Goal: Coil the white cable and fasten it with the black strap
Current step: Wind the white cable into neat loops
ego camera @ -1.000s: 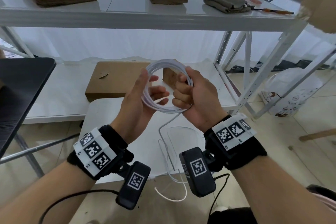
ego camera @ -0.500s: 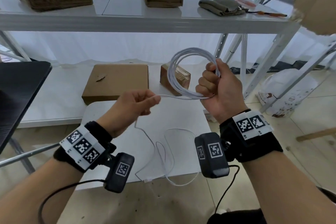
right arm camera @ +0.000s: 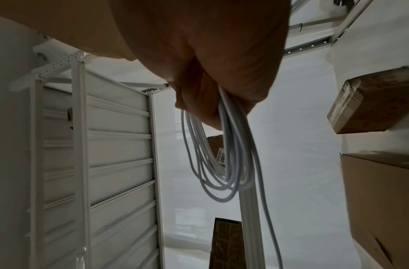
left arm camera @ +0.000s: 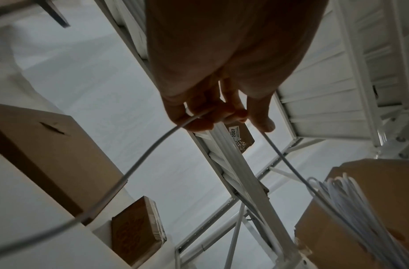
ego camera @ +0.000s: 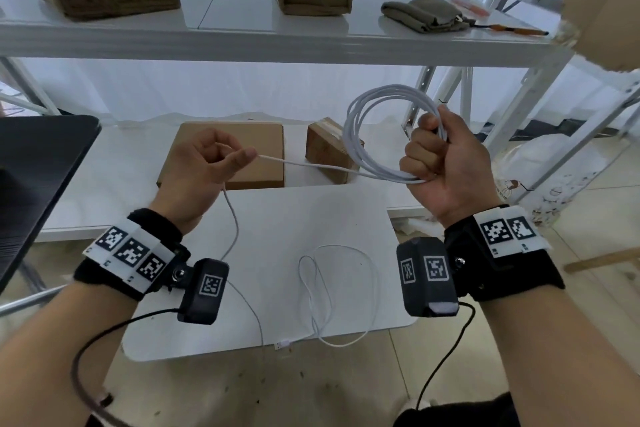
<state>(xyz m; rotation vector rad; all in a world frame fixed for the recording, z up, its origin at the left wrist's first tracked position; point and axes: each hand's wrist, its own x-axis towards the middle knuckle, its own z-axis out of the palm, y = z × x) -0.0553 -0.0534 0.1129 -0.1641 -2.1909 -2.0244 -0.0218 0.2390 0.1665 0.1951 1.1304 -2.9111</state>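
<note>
Head view: the left hand (ego camera: 204, 163) has drawn apart from the right hand (ego camera: 446, 163), pinching taut white cable (ego camera: 311, 166) off the fisted coil (ego camera: 377, 135), ready for another loop; no black strap visible.

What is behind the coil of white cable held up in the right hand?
Through the coil show a small brown box and the white backdrop; the right hand covers what lies behind its gripped side.
</note>
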